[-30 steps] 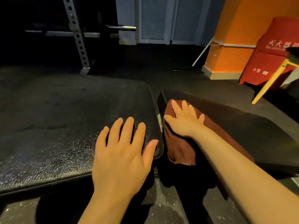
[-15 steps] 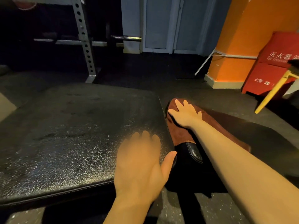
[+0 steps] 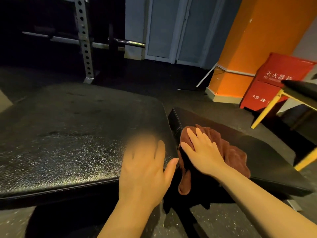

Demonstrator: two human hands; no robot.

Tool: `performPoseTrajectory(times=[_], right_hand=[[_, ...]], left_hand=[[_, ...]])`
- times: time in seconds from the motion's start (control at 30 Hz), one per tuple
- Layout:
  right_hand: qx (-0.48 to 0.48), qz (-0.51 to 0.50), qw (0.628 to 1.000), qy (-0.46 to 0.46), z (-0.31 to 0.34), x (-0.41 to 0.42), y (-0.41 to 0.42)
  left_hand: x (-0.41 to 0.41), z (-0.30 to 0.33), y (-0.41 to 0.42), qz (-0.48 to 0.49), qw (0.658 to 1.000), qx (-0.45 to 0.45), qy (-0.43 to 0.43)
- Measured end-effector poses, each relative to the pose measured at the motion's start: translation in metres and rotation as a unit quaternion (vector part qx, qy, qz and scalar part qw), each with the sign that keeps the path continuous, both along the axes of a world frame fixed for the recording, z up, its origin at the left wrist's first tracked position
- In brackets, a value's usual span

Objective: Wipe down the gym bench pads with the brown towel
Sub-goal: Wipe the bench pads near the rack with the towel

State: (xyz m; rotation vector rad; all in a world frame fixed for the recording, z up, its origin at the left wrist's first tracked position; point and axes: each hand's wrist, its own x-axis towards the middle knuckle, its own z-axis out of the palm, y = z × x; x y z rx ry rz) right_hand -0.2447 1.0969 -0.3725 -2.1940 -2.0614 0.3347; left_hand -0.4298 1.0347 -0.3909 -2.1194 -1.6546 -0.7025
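Two black bench pads lie side by side: a wide textured pad [image 3: 68, 134] on the left and a narrower, smoother pad [image 3: 257, 152] on the right. The brown towel [image 3: 233, 155] is bunched on the near left end of the right pad, one corner hanging over the edge. My right hand [image 3: 202, 150] presses flat on the towel with straight fingers. My left hand [image 3: 145, 169] lies flat, fingers blurred, on the right near corner of the wide pad.
A perforated steel rack upright [image 3: 84, 40] and a barbell [image 3: 127, 42] stand behind the wide pad. At the right are an orange pillar [image 3: 257, 40], a red fire-extinguisher box [image 3: 274, 83] and a yellow-legged bench frame [image 3: 267, 110]. Dark rubber floor lies all around.
My right hand has drawn the towel back toward me along the right pad, bunching it up. My left hand stays flat on the wide pad's corner.
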Motion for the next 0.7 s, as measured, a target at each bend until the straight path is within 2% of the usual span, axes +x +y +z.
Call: performPoseTrajectory(times=[0.2, 0.43, 0.57, 0.7], right_hand=[[-0.040, 0.025, 0.999, 0.003, 0.005, 0.003, 0.053], [-0.021, -0.006, 0.999, 0.026, 0.006, 0.000, 0.146], [-0.024, -0.014, 0.998, 0.050, 0.007, 0.002, 0.186], [-0.010, -0.013, 0.997, 0.071, 0.006, 0.003, 0.192]], left_hand=[[-0.004, 0.005, 0.004, 0.004, 0.999, 0.039, -0.015], [0.008, -0.007, 0.013, 0.043, 0.994, 0.100, 0.020], [0.013, -0.009, 0.016, 0.058, 0.992, 0.110, 0.018], [0.016, -0.006, 0.019, 0.071, 0.993, 0.093, 0.027]])
